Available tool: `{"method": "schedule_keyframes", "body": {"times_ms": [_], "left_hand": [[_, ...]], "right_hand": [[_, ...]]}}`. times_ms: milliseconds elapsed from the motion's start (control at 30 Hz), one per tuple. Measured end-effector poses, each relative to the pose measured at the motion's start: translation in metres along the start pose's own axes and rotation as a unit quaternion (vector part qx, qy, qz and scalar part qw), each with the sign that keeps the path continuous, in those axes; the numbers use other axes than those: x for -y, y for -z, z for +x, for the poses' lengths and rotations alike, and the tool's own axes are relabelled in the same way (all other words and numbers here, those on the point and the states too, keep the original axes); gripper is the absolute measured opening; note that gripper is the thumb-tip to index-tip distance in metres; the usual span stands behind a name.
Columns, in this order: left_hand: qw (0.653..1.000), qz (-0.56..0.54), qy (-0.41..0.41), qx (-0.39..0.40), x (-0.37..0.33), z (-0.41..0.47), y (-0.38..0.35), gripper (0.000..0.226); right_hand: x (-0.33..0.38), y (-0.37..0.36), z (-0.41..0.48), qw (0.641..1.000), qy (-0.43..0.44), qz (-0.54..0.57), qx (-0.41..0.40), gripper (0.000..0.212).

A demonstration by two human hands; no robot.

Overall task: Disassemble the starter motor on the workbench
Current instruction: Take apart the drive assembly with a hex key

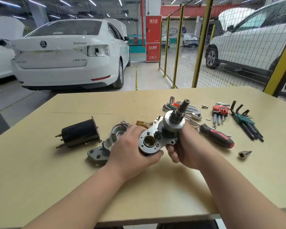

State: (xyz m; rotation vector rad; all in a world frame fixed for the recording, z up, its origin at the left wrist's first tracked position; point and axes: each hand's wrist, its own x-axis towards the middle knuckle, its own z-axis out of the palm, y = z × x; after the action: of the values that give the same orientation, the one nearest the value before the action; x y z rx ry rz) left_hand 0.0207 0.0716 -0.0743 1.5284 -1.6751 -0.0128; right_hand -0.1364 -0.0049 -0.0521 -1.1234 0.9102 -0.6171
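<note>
I hold the starter motor's metal drive assembly above the workbench, its pinion shaft pointing up and away. My left hand grips the round end with the open brass-lined bore. My right hand grips the other side, under the silver clutch drum. The black cylindrical motor housing lies on its side at the left. An aluminium nose housing lies just left of my left hand, partly hidden by it.
Right of my hands lie a red-and-black screwdriver, a ratchet, hex key sets, a socket bit and small loose fasteners. Beyond the bench stand a white car and a yellow mesh fence.
</note>
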Motion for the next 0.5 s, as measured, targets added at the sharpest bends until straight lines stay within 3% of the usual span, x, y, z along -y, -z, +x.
{"method": "schedule_keyframes", "body": {"times_ms": [500], "left_hand": [[0.996, 0.073, -0.046, 0.017, 0.022, 0.012, 0.005, 0.064]], "right_hand": [[-0.002, -0.007, 0.017, 0.999, -0.027, -0.043, -0.014, 0.043]]}}
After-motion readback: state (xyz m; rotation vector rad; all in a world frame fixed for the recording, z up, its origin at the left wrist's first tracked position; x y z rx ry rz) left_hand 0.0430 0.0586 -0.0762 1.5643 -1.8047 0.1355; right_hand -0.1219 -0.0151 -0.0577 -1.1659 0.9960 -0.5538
